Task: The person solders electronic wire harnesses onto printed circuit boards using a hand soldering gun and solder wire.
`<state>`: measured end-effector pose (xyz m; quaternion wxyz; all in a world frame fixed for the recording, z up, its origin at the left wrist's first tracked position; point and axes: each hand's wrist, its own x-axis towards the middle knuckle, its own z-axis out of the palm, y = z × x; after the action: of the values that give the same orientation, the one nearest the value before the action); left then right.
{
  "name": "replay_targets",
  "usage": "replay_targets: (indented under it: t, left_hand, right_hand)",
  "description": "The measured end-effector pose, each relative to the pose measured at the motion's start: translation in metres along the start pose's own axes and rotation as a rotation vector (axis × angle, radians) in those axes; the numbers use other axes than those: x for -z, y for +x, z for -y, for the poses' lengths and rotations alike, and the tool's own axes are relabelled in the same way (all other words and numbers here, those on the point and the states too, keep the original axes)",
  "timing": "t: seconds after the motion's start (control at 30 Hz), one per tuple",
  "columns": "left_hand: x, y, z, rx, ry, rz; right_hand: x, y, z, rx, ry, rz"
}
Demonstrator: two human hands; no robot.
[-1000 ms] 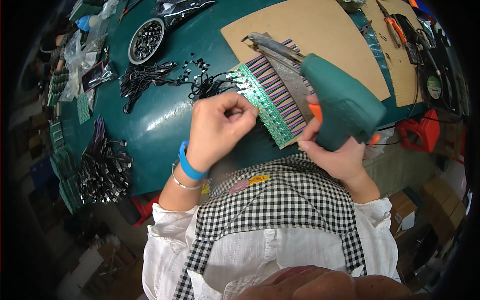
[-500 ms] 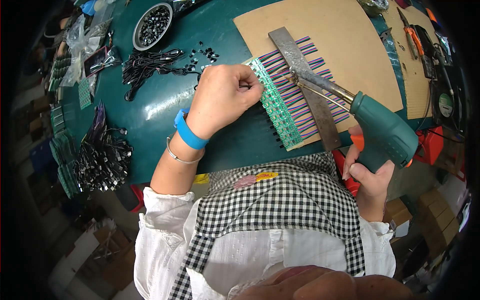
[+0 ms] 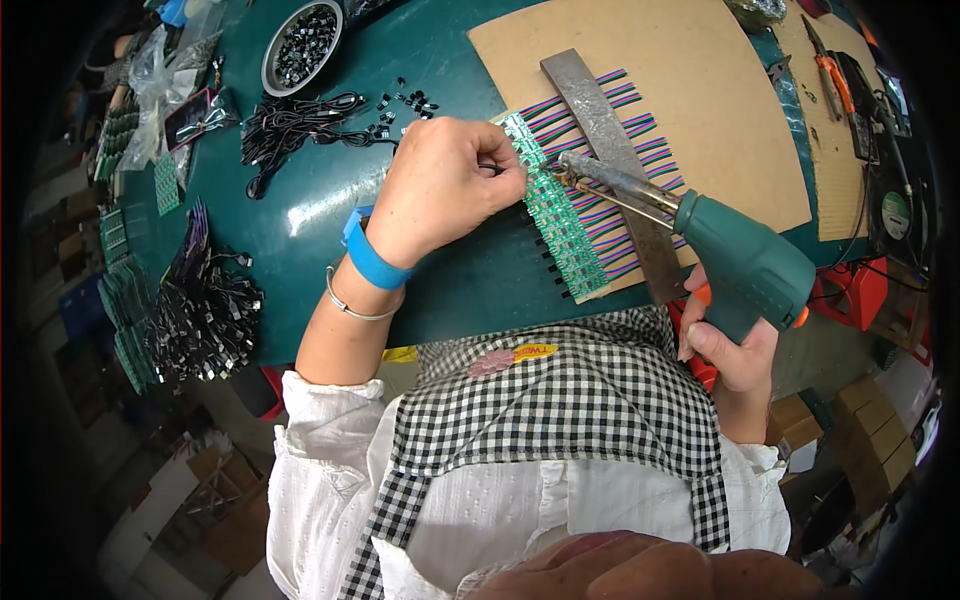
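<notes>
My left hand [image 3: 450, 180], a blue band on its wrist, is closed in a pinch at the left edge of a row of green circuit boards [image 3: 565, 235]. A bit of black cable [image 3: 489, 167] shows between its fingers; the cable's end is hidden. My right hand [image 3: 738, 358] grips the handle of a green soldering gun [image 3: 752, 262]. The gun's tip is over the boards, close to my left fingertips; contact is unclear. Striped ribbon wires [image 3: 598, 238] run right from the boards, beneath a flat metal bar [image 3: 612, 140] lying across them.
A brown sheet [image 3: 700, 90] lies under the boards. At the far left are a metal bowl [image 3: 302, 48] of small black parts, a bundle of black cables [image 3: 290, 135] and loose connectors [image 3: 410, 102]. More cables with plugs [image 3: 205, 320] lie left. Orange-handled pliers [image 3: 835, 82] lie far right.
The soldering gun has moved left, its tip passing from the metal bar to the boards by my left fingers. My left hand has stayed almost in place.
</notes>
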<state>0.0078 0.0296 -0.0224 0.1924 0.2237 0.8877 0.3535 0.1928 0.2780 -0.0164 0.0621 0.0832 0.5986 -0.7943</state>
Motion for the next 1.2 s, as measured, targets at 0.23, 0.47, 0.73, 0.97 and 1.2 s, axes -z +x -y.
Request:
replay_targets:
  t: [0.23,0.47,0.73,0.97,1.2]
  left_hand:
    - [0.000,0.000,-0.002,-0.008,0.018,-0.002]
    - [0.000,0.001,-0.003,-0.027,0.042,-0.013]
    - [-0.003,0.000,0.002,-0.096,0.043,-0.035]
    - [-0.003,0.000,0.001,-0.095,0.058,-0.035]
    - [-0.004,-0.001,0.000,-0.107,0.091,-0.056]
  right_hand:
    - [0.002,-0.003,-0.007,-0.060,-0.028,-0.031]
    - [-0.003,0.006,0.005,0.036,0.021,-0.127]
    - [0.004,0.002,-0.004,0.021,0.009,-0.043]
    - [-0.002,0.000,-0.004,-0.053,-0.048,-0.103]
    - [-0.004,0.007,0.004,0.041,-0.001,-0.134]
